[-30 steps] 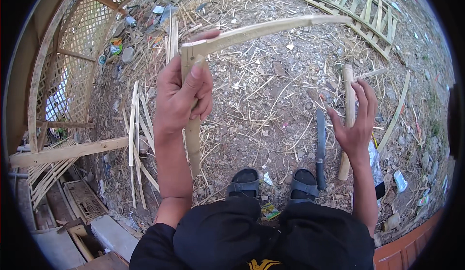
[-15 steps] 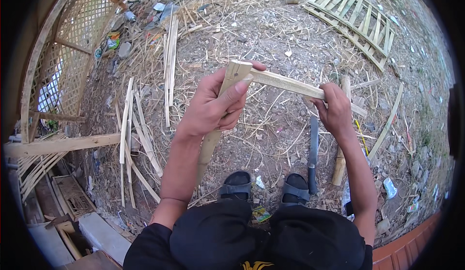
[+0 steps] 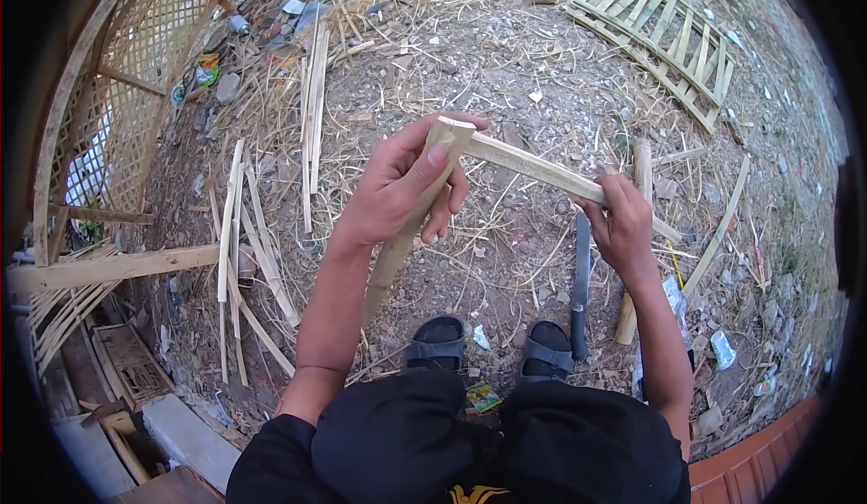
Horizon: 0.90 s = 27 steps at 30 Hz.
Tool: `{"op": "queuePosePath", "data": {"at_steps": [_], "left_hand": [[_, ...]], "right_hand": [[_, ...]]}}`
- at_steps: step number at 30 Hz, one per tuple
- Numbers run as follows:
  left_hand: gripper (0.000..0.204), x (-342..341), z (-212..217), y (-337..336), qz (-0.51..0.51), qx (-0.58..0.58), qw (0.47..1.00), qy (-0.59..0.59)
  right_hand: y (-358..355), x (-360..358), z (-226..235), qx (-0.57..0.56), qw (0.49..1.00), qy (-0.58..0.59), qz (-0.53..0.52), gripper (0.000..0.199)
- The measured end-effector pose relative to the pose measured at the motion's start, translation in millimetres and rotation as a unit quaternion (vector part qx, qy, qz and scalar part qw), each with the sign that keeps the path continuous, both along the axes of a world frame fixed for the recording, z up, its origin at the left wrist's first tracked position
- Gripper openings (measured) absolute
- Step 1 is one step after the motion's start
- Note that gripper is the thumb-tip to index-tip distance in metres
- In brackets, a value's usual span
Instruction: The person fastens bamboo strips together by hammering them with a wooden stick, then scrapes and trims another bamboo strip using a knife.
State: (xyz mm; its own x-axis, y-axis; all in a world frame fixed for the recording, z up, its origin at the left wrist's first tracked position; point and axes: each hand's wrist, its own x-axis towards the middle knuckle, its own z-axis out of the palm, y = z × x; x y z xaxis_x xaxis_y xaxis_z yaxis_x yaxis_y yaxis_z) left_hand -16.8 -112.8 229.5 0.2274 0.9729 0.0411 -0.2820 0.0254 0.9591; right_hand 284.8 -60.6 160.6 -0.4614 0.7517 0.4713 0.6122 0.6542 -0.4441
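The left hand (image 3: 397, 183) is clenched around the upper end of a split bamboo stick (image 3: 406, 224), thumb pressed along its face near the top. The right hand (image 3: 623, 228) grasps the second bamboo strip (image 3: 533, 165), which runs from the left hand's fingertips down to the right; the 2 pieces meet at the top, just under the left thumb. The stick's lower end points toward the sandals (image 3: 488, 349). Just below the right hand a long knife (image 3: 581, 283) lies on the dirt, beside what looks like a short bamboo post (image 3: 637, 233). Loose bamboo slats (image 3: 244, 251) lie scattered to the left, a slatted bamboo panel (image 3: 664, 39) far upper right.
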Motion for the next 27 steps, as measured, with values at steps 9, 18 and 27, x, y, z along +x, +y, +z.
{"op": "queuePosePath", "data": {"at_steps": [9,18,27], "left_hand": [[0.033,1,19,-22,0.029,0.085,0.990,0.113],[0.034,12,37,-30,0.067,0.177,0.962,0.199],[0.024,14,38,-16,0.184,0.029,0.968,0.170]], "right_hand": [[-41,6,9,-0.039,0.998,0.034,-0.039,0.026],[-59,5,15,-0.051,0.996,0.071,-0.027,0.023],[-52,16,34,-0.109,0.991,0.075,-0.033,0.052]]}}
